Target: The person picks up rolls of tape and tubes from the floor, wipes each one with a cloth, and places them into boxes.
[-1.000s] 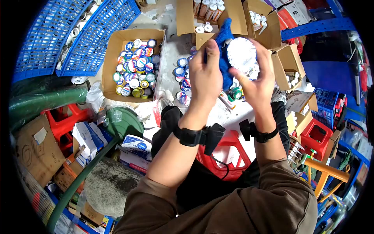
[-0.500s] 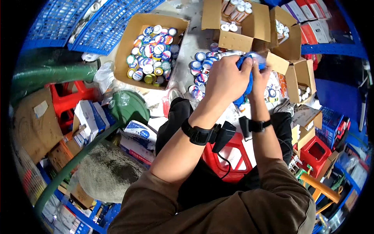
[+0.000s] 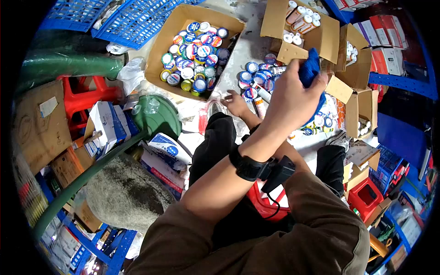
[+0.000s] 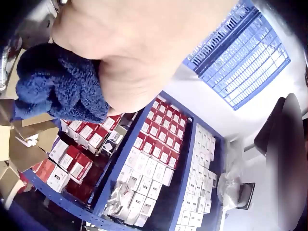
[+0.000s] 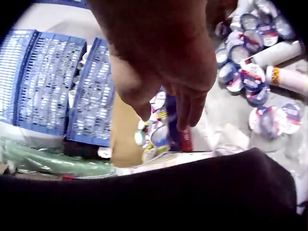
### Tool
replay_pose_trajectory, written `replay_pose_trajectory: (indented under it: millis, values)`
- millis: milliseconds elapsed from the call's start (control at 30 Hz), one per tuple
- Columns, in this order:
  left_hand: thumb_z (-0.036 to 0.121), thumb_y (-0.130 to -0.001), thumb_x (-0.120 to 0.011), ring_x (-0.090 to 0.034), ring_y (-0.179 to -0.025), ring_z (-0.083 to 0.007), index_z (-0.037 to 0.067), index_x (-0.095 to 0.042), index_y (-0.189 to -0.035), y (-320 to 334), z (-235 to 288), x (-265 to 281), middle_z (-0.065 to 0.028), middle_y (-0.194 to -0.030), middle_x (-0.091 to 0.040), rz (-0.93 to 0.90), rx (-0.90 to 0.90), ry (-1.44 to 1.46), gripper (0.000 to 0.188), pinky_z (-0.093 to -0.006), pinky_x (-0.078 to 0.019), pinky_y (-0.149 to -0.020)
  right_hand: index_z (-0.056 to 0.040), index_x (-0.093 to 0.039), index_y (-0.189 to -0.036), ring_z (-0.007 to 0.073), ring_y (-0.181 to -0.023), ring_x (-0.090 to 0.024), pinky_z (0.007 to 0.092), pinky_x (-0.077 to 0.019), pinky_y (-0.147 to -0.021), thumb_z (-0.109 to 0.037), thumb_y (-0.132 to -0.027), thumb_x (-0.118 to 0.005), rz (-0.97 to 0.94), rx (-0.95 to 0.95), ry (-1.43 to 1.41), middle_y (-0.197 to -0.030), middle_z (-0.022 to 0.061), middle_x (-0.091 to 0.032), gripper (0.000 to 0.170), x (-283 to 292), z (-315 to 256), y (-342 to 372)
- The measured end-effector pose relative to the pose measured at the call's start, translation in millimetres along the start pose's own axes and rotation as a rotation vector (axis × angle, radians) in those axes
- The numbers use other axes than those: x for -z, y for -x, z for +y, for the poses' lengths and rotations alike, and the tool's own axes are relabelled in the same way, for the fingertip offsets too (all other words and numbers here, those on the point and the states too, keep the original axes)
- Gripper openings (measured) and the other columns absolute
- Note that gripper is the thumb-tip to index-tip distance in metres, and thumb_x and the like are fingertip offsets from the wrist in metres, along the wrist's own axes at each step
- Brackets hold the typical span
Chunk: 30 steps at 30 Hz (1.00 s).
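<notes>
Head view: grips blue terry cloth in the left hand, lengthwise pointing forward; holds the right hand apart, crossed beneath, loose-fingered and apparently empty, nearer the cardboard carton of tape rolls, forward-left.

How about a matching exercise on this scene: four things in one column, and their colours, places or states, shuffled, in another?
1. cloth
2. right hand
3. big open carton
4. leftmost stool

A. apparently holding nothing, near the carton
B. red
C. gripped by the left hand
D. containing many round labelled pieces

Pairs: 1-C; 2-A; 3-D; 4-B
</notes>
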State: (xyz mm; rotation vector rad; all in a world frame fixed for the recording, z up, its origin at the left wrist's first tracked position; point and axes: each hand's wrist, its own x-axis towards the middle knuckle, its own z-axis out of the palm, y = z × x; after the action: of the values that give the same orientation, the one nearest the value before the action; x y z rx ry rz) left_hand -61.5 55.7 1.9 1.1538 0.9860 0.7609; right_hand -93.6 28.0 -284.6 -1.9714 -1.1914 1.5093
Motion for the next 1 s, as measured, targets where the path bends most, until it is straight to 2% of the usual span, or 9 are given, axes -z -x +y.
replay_pose_trajectory:
  millis: [100, 300, 367, 433, 600, 667, 767, 867, 1000]
  values:
    - [0.04, -0.09, -0.067, -0.064, -0.073, -0.0186, -0.003, -0.058, -0.106, -10, -11, 7, -0.0062, -0.085, -0.066, 0.122, 0.013, 0.36, 0.046, -0.0334, -0.0514, -0.068, 0.0014, -0.05, -0.131, 0.0329, -0.104, -0.065, 0.0393, -0.0508, -0.09, -0.031, -0.084, -0.069, 0.041, 0.0, 0.127, -0.114, 0.0186, -0.068, 0.06, -13, 97, -23]
    - [0.034, -0.103, -0.036, -0.067, -0.094, -0.0233, 0.004, -0.06, -0.115, -6, 15, 53, -0.0113, -0.104, -0.068, 0.237, 0.142, 0.696, 0.04, -0.0343, -0.0565, -0.073, 0.002, -0.044, -0.132, 0.0401, -0.112, -0.06, 0.0505, -0.0469, -0.096, -0.019, -0.086, -0.058, -0.019, -0.247, 0.411, -0.131, 0.0361, -0.047, 0.052, -31, 193, 9]
    - [0.034, -0.104, -0.032, -0.063, -0.109, -0.0286, 0.002, -0.057, -0.123, -9, -15, 87, -0.0158, -0.121, -0.063, -0.288, 0.067, 1.07, 0.045, -0.0397, -0.0532, -0.09, 0.0065, -0.036, -0.134, 0.0495, -0.108, -0.059, 0.0487, -0.0498, -0.093, -0.01, -0.085, -0.052, 0.063, -0.062, 0.471, -0.129, 0.0399, -0.043, 0.053, -63, 242, 5]
    - [0.035, -0.104, -0.038, -0.067, -0.084, -0.0189, 0.008, -0.061, -0.113, -2, 25, 61, -0.0029, -0.097, -0.068, 0.246, 0.244, 0.894, 0.037, -0.0328, -0.0541, -0.076, 0.0075, -0.036, -0.132, 0.0498, -0.104, -0.061, 0.0468, -0.0518, -0.09, -0.008, -0.086, -0.05, -0.11, -0.168, 0.454, -0.131, 0.0417, -0.039, 0.051, -61, 237, 14]
    - [0.035, -0.103, -0.041, -0.065, -0.1, -0.0207, 0.008, -0.06, -0.122, 4, 15, 83, -0.0048, -0.112, -0.067, 0.2, 0.232, 0.962, 0.037, -0.0358, -0.0517, -0.088, 0.0043, -0.04, -0.124, 0.0521, -0.096, -0.061, 0.051, -0.052, -0.085, -0.007, -0.087, -0.046, 0.268, -0.251, 0.212, -0.134, 0.0453, -0.031, 0.039, -67, 199, 29]
    - [0.033, -0.103, -0.035, -0.048, -0.13, -0.0364, 0.003, -0.049, -0.137, 1, 20, 79, -0.0176, -0.14, -0.052, 0.368, 0.236, 0.886, 0.047, -0.0585, -0.0292, -0.112, 0.0024, -0.04, -0.123, 0.0517, -0.098, -0.061, 0.0528, -0.0509, -0.085, -0.008, -0.088, -0.047, 0.364, -0.198, 0.248, -0.139, 0.0422, -0.027, 0.037, -75, 208, 18]
    - [0.036, -0.102, -0.042, -0.065, -0.103, -0.0211, 0.008, -0.059, -0.124, 5, 15, 86, -0.0057, -0.116, -0.066, 0.195, 0.252, 0.935, 0.04, -0.0357, -0.0513, -0.089, -0.0029, -0.037, -0.134, 0.046, -0.11, -0.058, 0.0498, -0.0505, -0.089, -0.01, -0.088, -0.048, 0.408, -0.139, 0.299, -0.146, 0.0268, -0.032, 0.047, -63, 189, 19]
    - [0.036, -0.103, -0.041, -0.064, -0.104, -0.0207, 0.007, -0.058, -0.125, 4, 16, 83, -0.0057, -0.116, -0.066, 0.243, 0.251, 0.94, 0.04, -0.0357, -0.0502, -0.09, -0.0041, -0.036, -0.137, 0.0441, -0.114, -0.057, 0.0485, -0.0496, -0.092, -0.013, -0.089, -0.049, 0.251, -0.004, 0.34, -0.141, 0.0248, -0.041, 0.051, -67, 211, -4]
    - [0.037, -0.103, -0.039, -0.064, -0.104, -0.0201, 0.007, -0.058, -0.125, 4, 18, 79, -0.0054, -0.117, -0.065, 0.236, 0.229, 0.954, 0.041, -0.0355, -0.0498, -0.091, -0.0046, -0.043, -0.135, 0.0415, -0.114, -0.058, 0.0483, -0.0495, -0.092, -0.018, -0.09, -0.051, 0.211, -0.356, 0.193, -0.134, 0.0232, -0.05, 0.048, -42, 159, -1]
